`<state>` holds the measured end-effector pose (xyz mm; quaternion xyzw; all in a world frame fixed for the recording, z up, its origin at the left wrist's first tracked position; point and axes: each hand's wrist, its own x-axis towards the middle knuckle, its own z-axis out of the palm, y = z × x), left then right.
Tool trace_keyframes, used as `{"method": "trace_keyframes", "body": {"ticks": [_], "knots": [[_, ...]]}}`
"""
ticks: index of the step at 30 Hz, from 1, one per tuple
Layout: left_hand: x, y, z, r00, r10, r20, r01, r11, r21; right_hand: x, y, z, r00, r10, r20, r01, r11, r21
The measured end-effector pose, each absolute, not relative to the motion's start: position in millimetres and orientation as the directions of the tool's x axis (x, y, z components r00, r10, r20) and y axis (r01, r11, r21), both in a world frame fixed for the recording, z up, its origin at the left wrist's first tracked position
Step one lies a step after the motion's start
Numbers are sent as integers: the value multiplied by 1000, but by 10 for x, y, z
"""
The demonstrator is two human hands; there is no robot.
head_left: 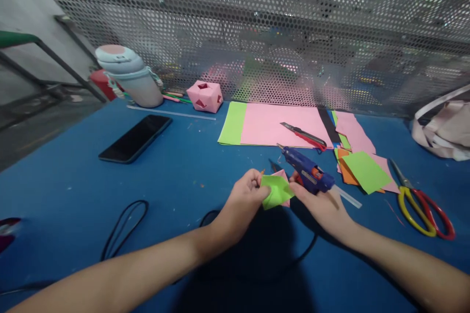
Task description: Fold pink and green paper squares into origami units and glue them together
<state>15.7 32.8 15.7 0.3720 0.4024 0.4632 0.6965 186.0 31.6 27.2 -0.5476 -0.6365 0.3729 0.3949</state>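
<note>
My left hand [244, 201] pinches the left side of a small folded green paper piece [276, 191], its thumb on the green face. Pink paper [285, 201] shows behind the green. From the other side, the closed fingers of my right hand [325, 209] grip the paper's right edge. Just beyond the right hand is a blue hot glue gun [306, 168], nozzle to the upper left, a clear glue stick [348, 196] jutting from its back. Whether the hand touches the gun I cannot tell. A dark pointed tool [274, 165] is partly hidden behind the paper.
A red utility knife [304, 136] lies on pink sheets [271, 122]. Scissors [422, 205] and paper squares [367, 171] lie right. Behind are a pink paper polyhedron [205, 97], a bottle [130, 76] and a perforated metal panel [235, 24]. A phone [135, 138] and cable [123, 225] lie left.
</note>
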Motion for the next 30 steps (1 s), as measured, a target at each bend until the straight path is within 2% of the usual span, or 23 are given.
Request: {"method": "trace_keyframes", "body": {"ticks": [8,11,14,17,22,26,30], "knots": [[202,271,218,246,944,-221,-199,272,942,1793,327,267,-18,995,101,472,98,-876],[178,274,223,271,945,-181,-100,215,971,1780,307,188,-15,997,71,416,71,-907],[156,288,223,226,964,-137,45,131,990,1785,286,113,-42,997,62,329,72,-942],[132,317,221,156,976,-152,98,138,986,1830,278,105,-97,983,155,374,181,-910],[42,443,203,-1,995,-98,51,98,994,1959,288,126,-158,917,365,566,387,-727],[-27,554,158,-115,991,-71,138,86,987,2020,285,73,-337,824,455,509,566,-648],[-26,580,95,-89,993,-72,140,84,987,2027,277,21,-491,730,476,472,682,-559]]}}
